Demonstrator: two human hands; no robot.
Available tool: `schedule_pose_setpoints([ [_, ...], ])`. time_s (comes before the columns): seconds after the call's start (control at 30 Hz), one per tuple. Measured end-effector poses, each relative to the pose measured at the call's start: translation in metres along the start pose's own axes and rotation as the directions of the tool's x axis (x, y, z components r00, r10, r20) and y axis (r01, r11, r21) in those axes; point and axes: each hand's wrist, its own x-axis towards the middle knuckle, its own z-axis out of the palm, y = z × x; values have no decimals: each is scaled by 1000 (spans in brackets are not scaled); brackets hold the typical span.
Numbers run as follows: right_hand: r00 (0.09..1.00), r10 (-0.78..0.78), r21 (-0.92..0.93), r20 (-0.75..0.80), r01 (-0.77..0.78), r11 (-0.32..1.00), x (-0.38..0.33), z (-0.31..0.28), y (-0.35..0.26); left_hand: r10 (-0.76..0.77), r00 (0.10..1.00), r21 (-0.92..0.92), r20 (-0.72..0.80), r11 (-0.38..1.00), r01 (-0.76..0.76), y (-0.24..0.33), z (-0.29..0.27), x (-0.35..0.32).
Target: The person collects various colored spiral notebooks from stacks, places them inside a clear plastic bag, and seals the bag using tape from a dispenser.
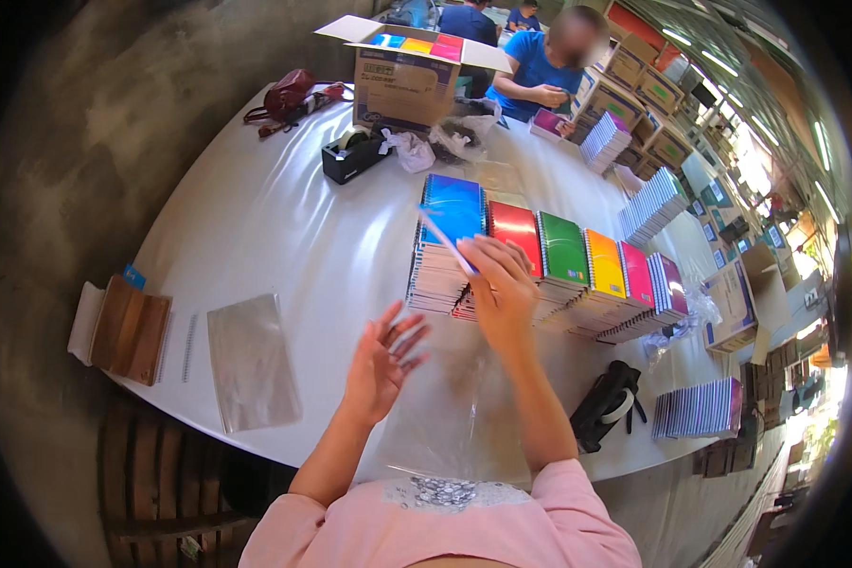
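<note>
My right hand [502,284] grips a thin notebook [447,239], seen nearly edge-on and tilted, above the front of the stacks. My left hand [383,364] is held apart from it, its fingers spread and nothing in them. A row of spiral notebook stacks runs rightward: blue [452,204], red [514,232], green [563,248], yellow [604,263], pink [636,273] and purple [669,282]. The blue one is farthest left, right behind the held notebook. A clear plastic sheet or bag [445,426] lies on the table below my hands.
Clear plastic bags [253,360] lie at left beside a brown box [133,331]. Black tape dispensers stand at the back [352,156] and right [606,402]. An open carton [407,90] holds notebooks. Across the table [227,227], a person in blue [530,71] handles a notebook.
</note>
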Motion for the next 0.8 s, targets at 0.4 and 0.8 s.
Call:
schedule_pose_setpoints([
  [0.4,869,79,216,488,-208,954,8,-61,34,-385,734,-447,560,605,659,15,15,-35],
  [0.8,832,237,172,501,-365,915,10,-65,115,-425,814,-567,395,584,580,-25,28,-23],
])
